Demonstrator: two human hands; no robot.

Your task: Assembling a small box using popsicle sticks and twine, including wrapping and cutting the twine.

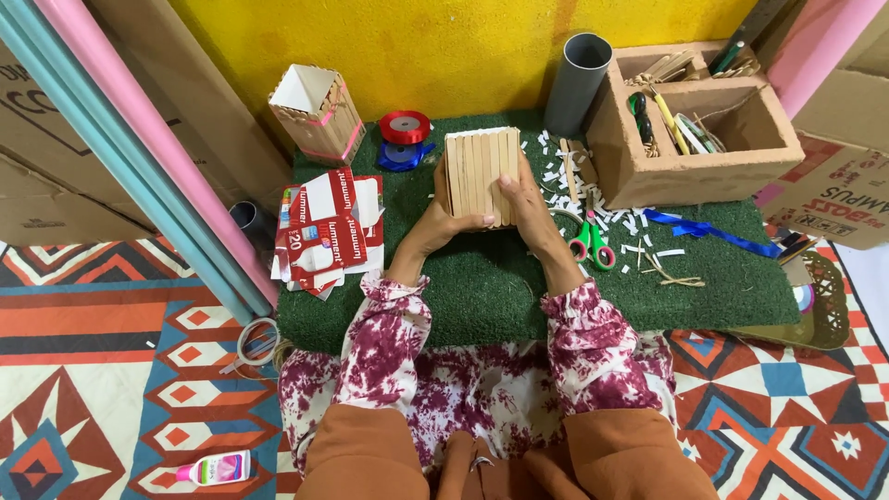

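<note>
Both hands hold a small box made of wooden craft sticks (480,173) upright over the green turf mat (482,287). My left hand (441,222) grips its lower left side with fingers curled under the front. Along the right side of the box lies my right hand (528,208), thumb on the face. The sticks run vertically and the top is level.
A second stick box with pink trim (319,116) stands at the back left. Red and blue ribbon spools (404,137), flattened red cartons (329,231), green-handled scissors (593,243), paper scraps, a blue ribbon (708,231), a grey tube (576,81), a divided tool box (704,120), a glue bottle (215,468).
</note>
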